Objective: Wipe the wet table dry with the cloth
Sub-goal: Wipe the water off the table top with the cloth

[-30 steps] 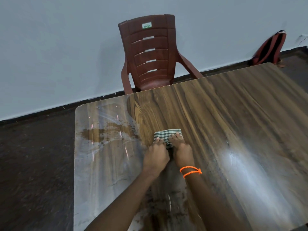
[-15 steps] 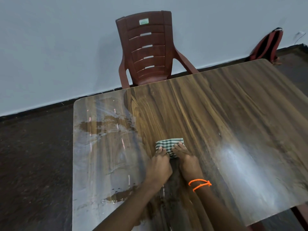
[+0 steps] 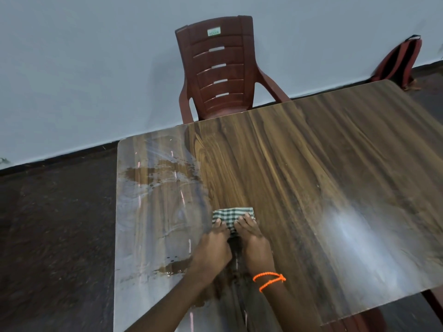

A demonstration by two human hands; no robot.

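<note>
1. The big shiny brown wooden desk point(image 3: 311, 188) fills the middle; wet patches sit on its left side, so drying is not done, I think.
2. The red plastic chair point(image 3: 220, 73) stands at the top.
3. The left hand point(image 3: 211, 250) and right hand point(image 3: 255, 245), low in the middle, lie flat with straight fingers, pressing down to soak water.
4. The small folded green-and-white checked cloth point(image 3: 231, 215) sits under their fingertips.

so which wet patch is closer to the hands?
The near puddle, just beside the left hand; the far puddle lies toward the chair-side edge, well beyond the cloth.
</note>
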